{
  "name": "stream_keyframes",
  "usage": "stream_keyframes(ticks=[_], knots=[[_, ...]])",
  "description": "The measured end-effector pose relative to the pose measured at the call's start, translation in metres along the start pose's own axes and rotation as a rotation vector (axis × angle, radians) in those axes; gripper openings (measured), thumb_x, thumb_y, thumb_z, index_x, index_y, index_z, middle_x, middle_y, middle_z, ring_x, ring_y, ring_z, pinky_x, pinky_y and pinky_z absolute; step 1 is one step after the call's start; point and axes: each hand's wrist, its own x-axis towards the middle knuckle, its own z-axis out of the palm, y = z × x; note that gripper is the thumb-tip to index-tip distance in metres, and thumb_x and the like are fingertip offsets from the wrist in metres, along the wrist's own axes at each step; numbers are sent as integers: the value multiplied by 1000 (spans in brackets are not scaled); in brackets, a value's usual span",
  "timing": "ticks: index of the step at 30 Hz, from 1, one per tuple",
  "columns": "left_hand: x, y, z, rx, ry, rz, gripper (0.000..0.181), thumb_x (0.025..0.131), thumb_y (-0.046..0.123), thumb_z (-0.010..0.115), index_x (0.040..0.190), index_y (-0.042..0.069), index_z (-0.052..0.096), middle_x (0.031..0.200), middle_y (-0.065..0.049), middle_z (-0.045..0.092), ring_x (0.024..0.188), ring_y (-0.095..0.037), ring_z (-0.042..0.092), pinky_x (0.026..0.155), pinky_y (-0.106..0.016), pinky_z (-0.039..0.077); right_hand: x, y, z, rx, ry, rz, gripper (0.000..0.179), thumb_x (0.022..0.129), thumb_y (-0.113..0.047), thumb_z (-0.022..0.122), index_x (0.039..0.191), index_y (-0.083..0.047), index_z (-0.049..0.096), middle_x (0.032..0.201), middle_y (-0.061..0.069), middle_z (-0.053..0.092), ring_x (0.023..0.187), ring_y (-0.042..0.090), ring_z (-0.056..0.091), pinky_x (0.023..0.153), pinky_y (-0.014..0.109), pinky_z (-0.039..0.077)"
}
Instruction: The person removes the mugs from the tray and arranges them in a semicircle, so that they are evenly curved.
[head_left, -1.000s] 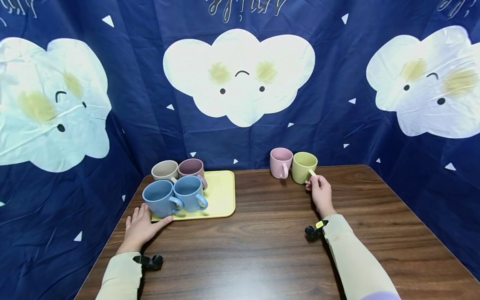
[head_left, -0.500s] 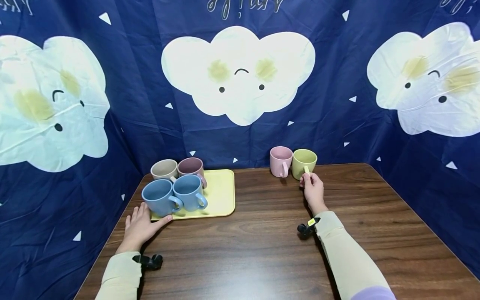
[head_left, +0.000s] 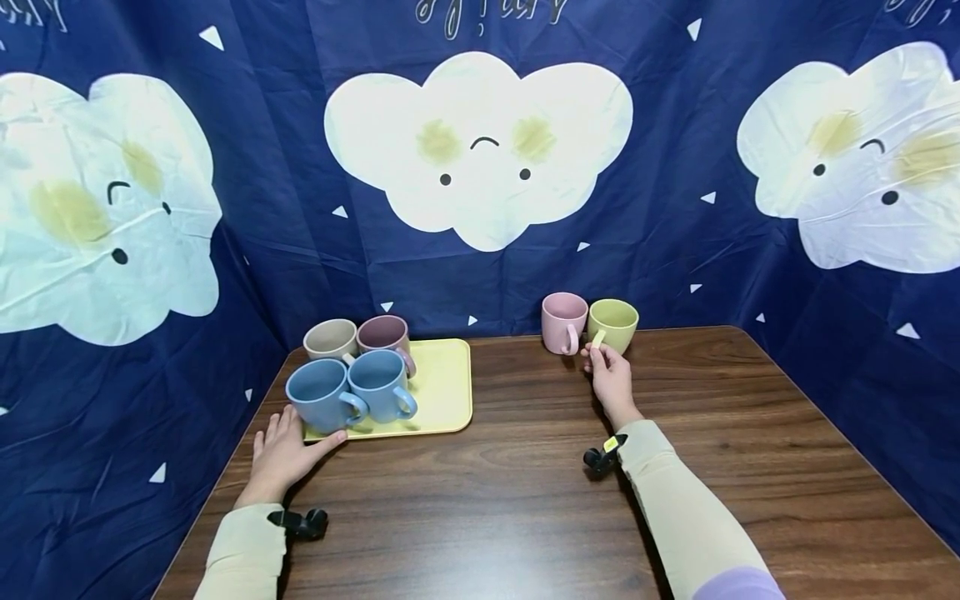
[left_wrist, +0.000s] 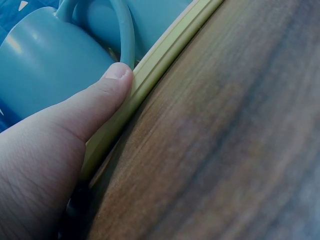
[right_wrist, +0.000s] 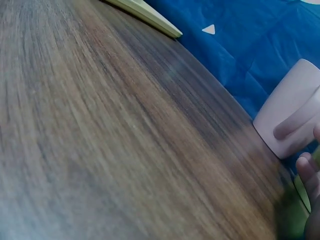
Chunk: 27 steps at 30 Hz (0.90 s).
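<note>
My right fingers (head_left: pixel 597 359) pinch the green mug (head_left: pixel 621 332) by its handle (head_left: pixel 599 337); drifting left could knock the pink mug (head_left: pixel 556 335). Left fingers (head_left: pixel 287 418) lie spread.

From the right fingers (head_left: pixel 597 358), free surface (head_left: pixel 525 467) runs at nine o'clock to the yellow tray (head_left: pixel 444 392); pink mug (head_left: pixel 559 327) blocks ten, green mug (head_left: pixel 618 330) one, blue cloth (head_left: pixel 517 287) twelve.

On the rectangular yellow tray (head_left: pixel 444 400), I log two round blue mugs (head_left: pixel 321 408) before round beige and mauve mugs (head_left: pixel 331 340); rightward, round pink mug (head_left: pixel 559 333) left of round green mug (head_left: pixel 620 332).
</note>
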Motion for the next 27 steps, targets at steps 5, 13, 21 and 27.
stream_keyframes(ticks=[5,13,21,27], knots=[[0,0,2,-6,1,4,126,81,77,64,157,-9,11,158,-37,17,144,-63,7,109,-79,1,0,-2,0,-19,6,3,27,107,-7,48,114,13,65,106,28,69,87,29,66,74,21,55],[1,0,2,-17,12,-2,126,80,76,65,157,-9,13,158,-37,17,144,-63,7,109,-78,0,2,-3,-1,-22,-15,9,27,107,-8,50,115,12,67,111,30,69,90,34,64,79,30,58],[1,0,1,3,-9,-5,126,82,76,63,158,-8,10,158,-38,16,143,-64,6,109,-79,1,1,-4,1,-23,-22,34,29,106,-10,51,117,11,67,113,30,68,90,33,64,77,27,58],[2,-2,1,5,-6,-1,126,82,77,63,157,-9,11,157,-39,16,143,-64,6,109,-79,1,-1,-9,0,5,-44,48,32,106,-13,52,121,13,66,118,32,66,90,28,67,87,41,58]])
